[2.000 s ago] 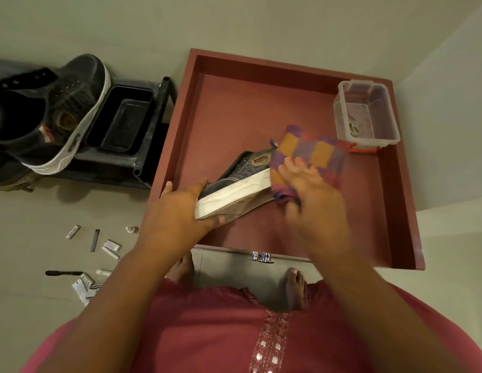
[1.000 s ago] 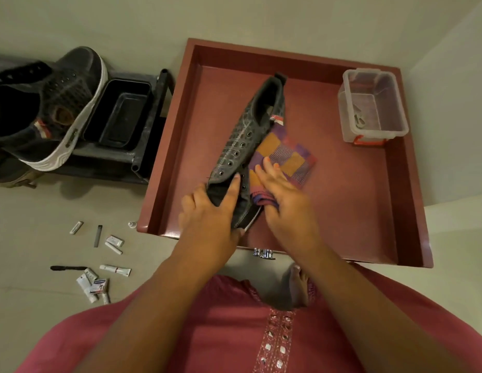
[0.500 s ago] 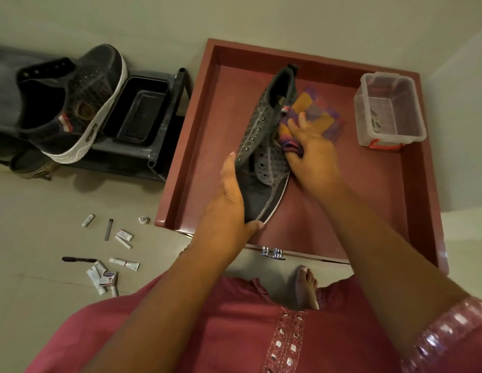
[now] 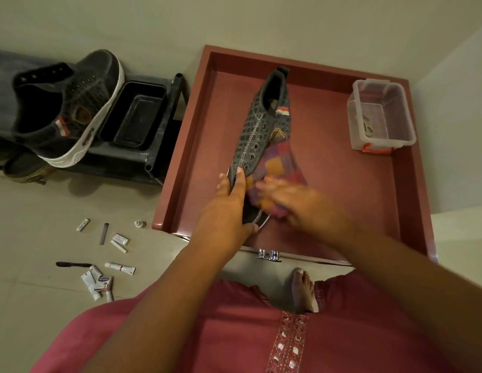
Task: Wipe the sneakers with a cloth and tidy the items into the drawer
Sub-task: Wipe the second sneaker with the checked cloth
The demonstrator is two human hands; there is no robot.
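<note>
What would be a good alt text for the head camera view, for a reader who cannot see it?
Seen from above, a person's left hand grips the toe of a dark sneaker over an open red drawer, while the blurred right hand presses a checked cloth against its side. A clear plastic box sits in the drawer; a second sneaker and small tubes lie outside.

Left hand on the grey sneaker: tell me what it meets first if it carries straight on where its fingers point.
The left hand points up the grey lace-up sneaker it grips; it would likely slide along its eyelets toward the heel, then the red-brown drawer back wall. Depth unclear.
</note>
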